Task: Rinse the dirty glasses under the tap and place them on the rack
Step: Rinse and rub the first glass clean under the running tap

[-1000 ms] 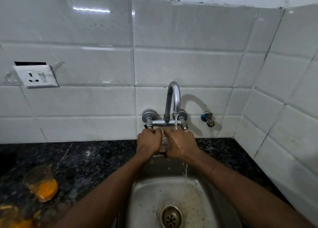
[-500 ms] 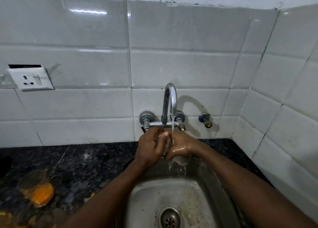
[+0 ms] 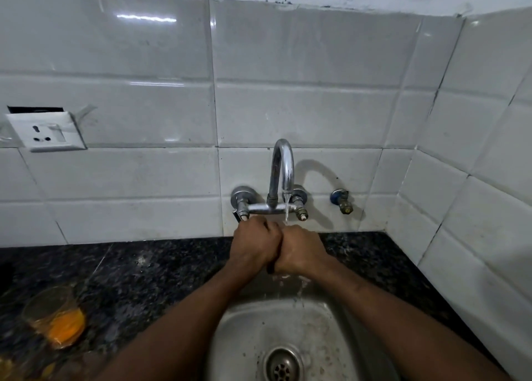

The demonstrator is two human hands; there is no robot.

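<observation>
My left hand [image 3: 253, 248] and my right hand [image 3: 302, 251] are pressed together, knuckles touching, right under the chrome tap [image 3: 283, 167]. Both are closed around a clear glass that they hide almost fully. A thin stream of water [image 3: 287, 210] falls onto my right hand and drips into the steel sink [image 3: 247, 323]. A dirty glass [image 3: 54, 317] with orange residue lies tilted on the dark counter at the left. More orange-stained glassware [image 3: 8, 366] shows at the bottom left corner. No rack is in view.
Black speckled granite counter [image 3: 144, 271] surrounds the sink, with white tiled walls behind and to the right. A wall socket [image 3: 46, 131] sits at the left. A small spare valve [image 3: 341, 200] sticks out right of the tap. The sink drain [image 3: 283, 365] lies below.
My hands have drawn tighter together under the stream, the left hand's fingers curling in against the right. The view has tilted slightly upward.
</observation>
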